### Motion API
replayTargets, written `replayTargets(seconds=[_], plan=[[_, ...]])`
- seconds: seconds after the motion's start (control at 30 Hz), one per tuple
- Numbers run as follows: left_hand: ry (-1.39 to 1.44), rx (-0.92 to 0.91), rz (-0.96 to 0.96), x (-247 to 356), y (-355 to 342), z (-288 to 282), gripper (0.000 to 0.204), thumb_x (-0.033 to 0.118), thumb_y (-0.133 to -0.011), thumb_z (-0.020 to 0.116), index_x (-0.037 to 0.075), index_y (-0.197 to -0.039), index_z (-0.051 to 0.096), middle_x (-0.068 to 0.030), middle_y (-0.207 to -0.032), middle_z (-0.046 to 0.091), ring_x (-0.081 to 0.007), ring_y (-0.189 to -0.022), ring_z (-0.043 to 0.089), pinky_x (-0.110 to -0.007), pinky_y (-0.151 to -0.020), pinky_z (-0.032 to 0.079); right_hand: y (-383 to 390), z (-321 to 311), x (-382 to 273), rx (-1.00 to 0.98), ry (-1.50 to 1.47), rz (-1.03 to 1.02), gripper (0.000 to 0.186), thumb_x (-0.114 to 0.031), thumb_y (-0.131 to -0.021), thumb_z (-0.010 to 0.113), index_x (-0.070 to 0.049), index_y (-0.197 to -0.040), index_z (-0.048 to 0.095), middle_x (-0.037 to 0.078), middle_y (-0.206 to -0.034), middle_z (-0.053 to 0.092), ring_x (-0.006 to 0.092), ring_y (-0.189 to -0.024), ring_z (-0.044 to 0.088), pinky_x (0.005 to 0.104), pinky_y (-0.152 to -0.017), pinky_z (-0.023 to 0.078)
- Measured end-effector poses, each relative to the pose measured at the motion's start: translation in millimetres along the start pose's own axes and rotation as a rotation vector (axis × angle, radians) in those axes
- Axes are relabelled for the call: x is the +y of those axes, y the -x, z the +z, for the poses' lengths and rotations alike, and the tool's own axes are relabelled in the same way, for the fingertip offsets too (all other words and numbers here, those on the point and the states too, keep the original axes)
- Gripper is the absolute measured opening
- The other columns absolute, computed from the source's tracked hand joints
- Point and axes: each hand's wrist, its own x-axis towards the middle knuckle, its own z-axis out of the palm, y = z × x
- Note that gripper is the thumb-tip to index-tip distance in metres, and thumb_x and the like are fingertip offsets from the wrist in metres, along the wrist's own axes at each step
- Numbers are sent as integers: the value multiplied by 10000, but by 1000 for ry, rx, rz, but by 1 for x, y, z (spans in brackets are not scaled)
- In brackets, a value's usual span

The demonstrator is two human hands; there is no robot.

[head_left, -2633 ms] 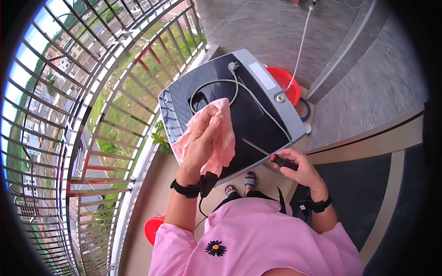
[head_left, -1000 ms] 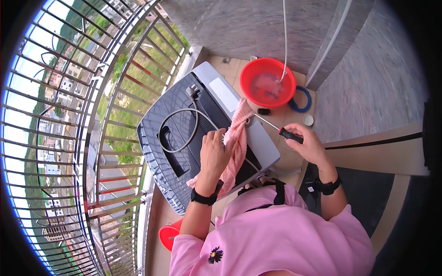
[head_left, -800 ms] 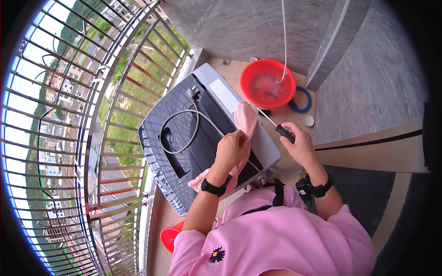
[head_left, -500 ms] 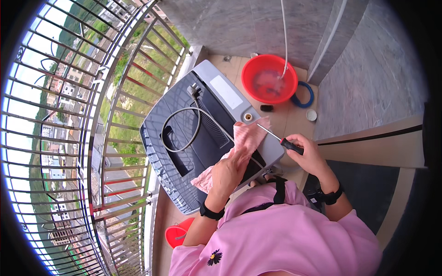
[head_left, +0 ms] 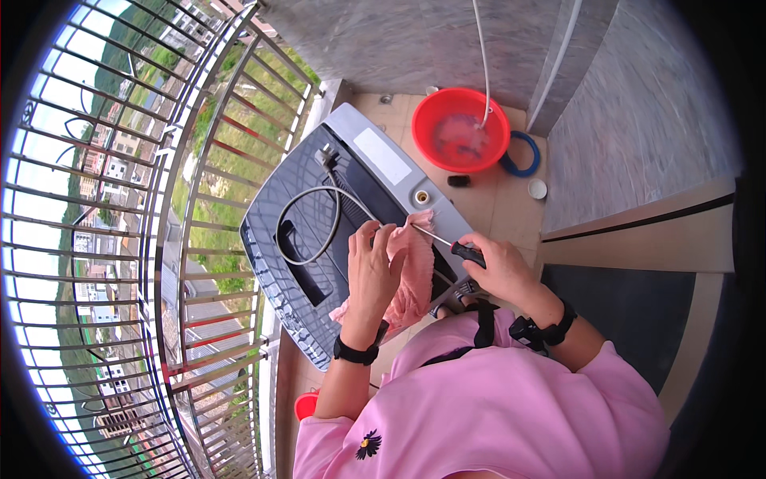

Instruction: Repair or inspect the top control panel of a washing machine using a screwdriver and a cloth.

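Note:
My right hand (head_left: 504, 267) grips the black and red handle of a screwdriver (head_left: 469, 254). Its metal shaft points left, and the tip meets the upper part of a crumpled pink cloth (head_left: 415, 275). Beside that cloth is my left hand (head_left: 373, 267), fingers bent and apart over the dark lid, with the thumb against the cloth's edge. Both hands are above a top-loading washing machine (head_left: 267, 239) with a grey rear panel and a round brass-coloured water inlet (head_left: 422, 196). A grey power cord (head_left: 335, 227) loops across the lid, its plug (head_left: 327, 156) near the panel.
A red basin (head_left: 423, 132) of water stands by the wall, a white hose (head_left: 483, 64) hanging into it. Near it lie a blue ring-shaped coil (head_left: 523, 156), a small black object (head_left: 459, 181) and a white cup-like item (head_left: 537, 188). Metal railings (head_left: 171, 239) run along the left.
My left hand has risen off the cloth toward the lid's middle. The screwdriver has moved left and down, its tip now at the cloth. The cloth has shifted and bunched up.

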Motion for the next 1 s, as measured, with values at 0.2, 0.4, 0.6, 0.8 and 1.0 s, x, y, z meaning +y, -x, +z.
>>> replayTargets(seconds=[0.2,0.4,0.6,0.8,1.0], plan=[[224,-335,-169,-7,8,29,383,64,-738,651,48,-1115,579,-131,-886,636,-284,-723,627,-360,-664,509,-5,13,-14,87,231,-61,263,-119,-784,628,-19,-1005,527,193,-804,633,365,-752,630,442,-659,501],[476,-362,-279,12,6,29,355,107,-791,623,23,-1132,576,-158,-860,605,-328,-792,614,-390,-722,507,-17,37,-41,66,509,-79,181,-107,-791,565,-5,-938,537,193,-788,630,337,-681,659,397,-606,540],[178,-325,-225,2,-1,43,356,110,-803,604,29,-1148,571,-177,-937,597,-344,-850,599,-396,-742,504,-36,58,-29,105,436,-40,194,-86,-809,529,8,-979,531,206,-862,590,362,-723,634,431,-630,522],[160,-116,-186,-1,7,33,362,112,-791,651,24,-1136,588,-161,-1046,583,-319,-913,568,-386,-791,477,-19,46,-27,119,542,-142,251,-90,-809,542,36,-1026,529,204,-919,563,313,-748,639,380,-630,539],[171,-213,-224,-40,7,-9,369,132,-771,686,39,-1118,606,-137,-1087,574,-317,-988,514,-382,-874,425,-85,81,-45,151,570,-105,410,-109,-821,541,20,-1208,497,188,-963,552,314,-767,623,389,-650,530]])
